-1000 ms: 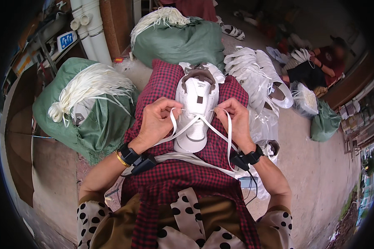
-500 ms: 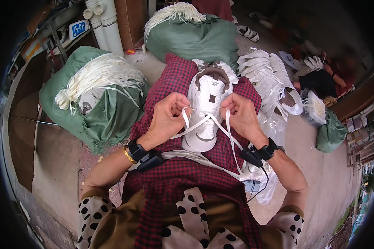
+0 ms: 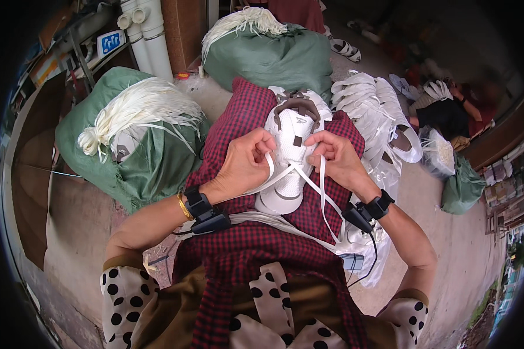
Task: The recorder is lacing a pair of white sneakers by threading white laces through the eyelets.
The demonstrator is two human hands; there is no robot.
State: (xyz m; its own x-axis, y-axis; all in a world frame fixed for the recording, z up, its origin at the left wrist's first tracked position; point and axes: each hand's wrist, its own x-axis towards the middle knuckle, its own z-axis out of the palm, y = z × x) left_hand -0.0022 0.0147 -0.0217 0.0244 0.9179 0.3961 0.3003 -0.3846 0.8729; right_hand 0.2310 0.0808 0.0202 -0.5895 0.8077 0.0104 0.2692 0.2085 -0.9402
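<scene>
Closed fingers [image 3: 266, 140] pinch flat white lace [image 3: 322, 178] at a white mesh sneaker's [image 3: 287, 139] nine and three o'clock; uneven pulling risks twists.

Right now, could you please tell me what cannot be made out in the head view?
Head view: the gripped ends of the white lace, hidden by the fingers.
Head view: the sole of the white shoe, hidden by its upper.
Head view: the depths of the left green sack, hidden by its cloth.
Head view: the co-worker, blurred in shadow.
</scene>
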